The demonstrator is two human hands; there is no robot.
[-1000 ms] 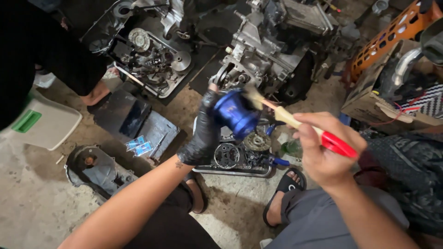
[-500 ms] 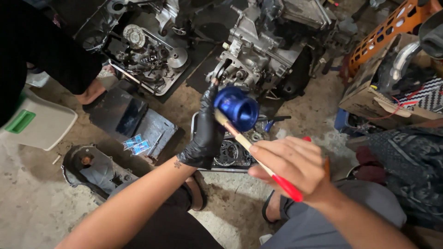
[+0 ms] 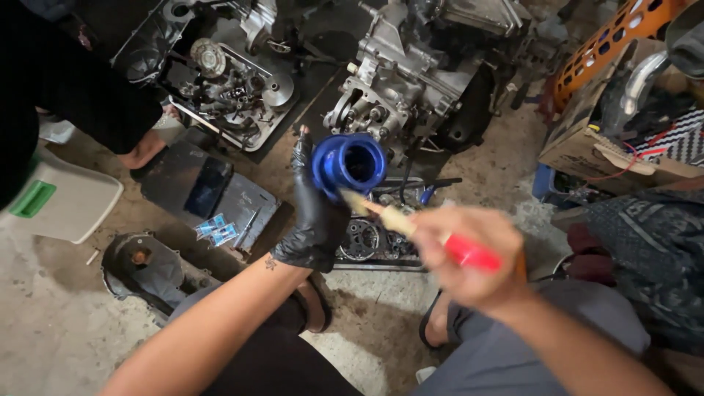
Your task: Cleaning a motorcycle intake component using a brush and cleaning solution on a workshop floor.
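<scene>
Here your left hand (image 3: 314, 220), in a black glove, is closed around a blue cylindrical part (image 3: 349, 164) — the fingers wrap its back and side, and its open bore faces up toward you. You hold it raised above the floor, in front of the grey engine block (image 3: 418, 88) and over a tray of gears and small parts (image 3: 378, 238). Your right hand (image 3: 469, 253) is bare and blurred; its fingers are clenched on the red handle of a brush (image 3: 411, 226), whose pale wooden shaft runs up and left so that the tip sits at the lower rim of the blue part — touching or just short of it, you cannot tell through the blur. To the left lie an opened engine case (image 3: 220, 73), a dark flat cover (image 3: 202, 191) and a small blue packet (image 3: 217, 229). An orange crate (image 3: 609, 44) stands at upper right.
</scene>
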